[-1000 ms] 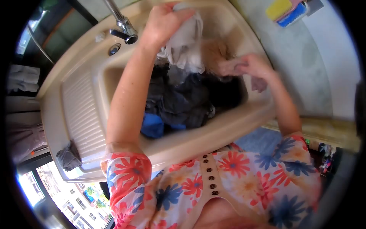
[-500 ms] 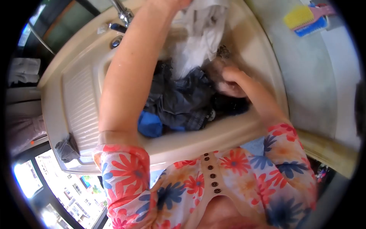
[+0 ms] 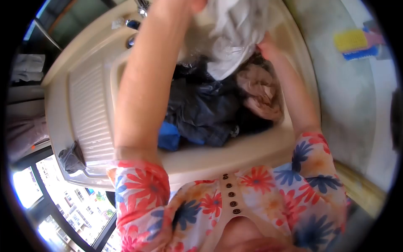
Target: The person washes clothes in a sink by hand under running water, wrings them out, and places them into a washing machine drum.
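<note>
A wet white cloth (image 3: 237, 40) hangs stretched from the top edge of the view over the sink. My left hand (image 3: 199, 5) is mostly cut off by that edge; the little that shows is closed at the cloth's upper part. At the cloth's right side, my right hand (image 3: 268, 47) has its fingers closed on the fabric. Under it lies a bunched beige-pink cloth (image 3: 260, 90). Soaked dark grey clothing (image 3: 201, 109) fills the middle of the basin, with a blue piece (image 3: 168, 136) at its lower left.
The cream sink (image 3: 210, 161) has a ribbed drainboard (image 3: 90, 113) on the left, where a small grey cloth (image 3: 72, 158) lies at the corner. A faucet (image 3: 142, 6) stands at the back. A yellow-and-blue brush (image 3: 351, 41) rests on the right-hand counter.
My right hand has moved up from the beige-pink cloth to the white cloth. The white cloth has shifted right and spread, and the beige-pink cloth now lies uncovered.
</note>
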`<state>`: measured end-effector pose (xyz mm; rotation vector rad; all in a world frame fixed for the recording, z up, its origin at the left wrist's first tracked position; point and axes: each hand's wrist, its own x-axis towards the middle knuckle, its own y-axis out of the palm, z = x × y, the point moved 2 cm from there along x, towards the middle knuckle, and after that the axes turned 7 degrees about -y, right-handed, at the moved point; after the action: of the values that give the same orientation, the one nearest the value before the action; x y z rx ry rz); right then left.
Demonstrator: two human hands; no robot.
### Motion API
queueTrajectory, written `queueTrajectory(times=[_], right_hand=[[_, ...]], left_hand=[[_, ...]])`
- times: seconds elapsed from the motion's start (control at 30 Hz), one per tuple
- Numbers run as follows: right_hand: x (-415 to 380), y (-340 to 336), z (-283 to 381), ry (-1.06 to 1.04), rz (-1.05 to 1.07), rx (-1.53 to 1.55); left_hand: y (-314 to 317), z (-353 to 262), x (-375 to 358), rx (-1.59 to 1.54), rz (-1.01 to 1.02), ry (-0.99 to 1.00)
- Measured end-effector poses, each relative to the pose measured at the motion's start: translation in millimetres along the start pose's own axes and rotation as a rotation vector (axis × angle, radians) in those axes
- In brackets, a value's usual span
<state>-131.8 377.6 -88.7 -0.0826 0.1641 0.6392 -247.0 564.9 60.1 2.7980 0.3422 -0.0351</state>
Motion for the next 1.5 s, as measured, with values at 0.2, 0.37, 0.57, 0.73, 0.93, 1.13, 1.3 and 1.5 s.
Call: queueTrajectory(times=[0.2,0.37,0.57,0.73,0.93,1.13,1.3,1.5], right_hand=[[55.6,-24.0,-100.4,-0.138,-0.142,-1.028],[23.0,-6.1,-114.4,0.137,0.220,-1.312],[8.3,23.9,-78.5,-0.303,0.101,-0.438],[-87.8,120.4,-9.4,-0.848,0.392,-0.606],[42.4,66.6,-71.0,-0.204,0.218,-0.873],[104.4,-8.3,-8.6,-0.383,0.332,-0.526],[79.6,-25.8,-96.7,-0.293,0.093,-0.729],[54.5,-31.0,-87.8,-0.119,0.336,-0.648]], left_hand=[[-71.7,219.1,-15.2,0.460,-0.402,-0.346],[-80.6,263.5,-29.1,0.506,-0.452,-0.542],[-67.3,244.5,-18.8,-0.736,-0.207,-0.458],[-39.9,226.5,-38.8,-0.966,0.108,-0.610],[-55.3,201.4,-64.5,-0.211,-0.306,-0.651],[-59.3,139.8,-102.8,1.118,0.039,-0.539],[-21.7,129.3,-55.9,1.611,-0.286,0.028],[-37.0,212.8,3.7,1.054,0.011,-0.490]])
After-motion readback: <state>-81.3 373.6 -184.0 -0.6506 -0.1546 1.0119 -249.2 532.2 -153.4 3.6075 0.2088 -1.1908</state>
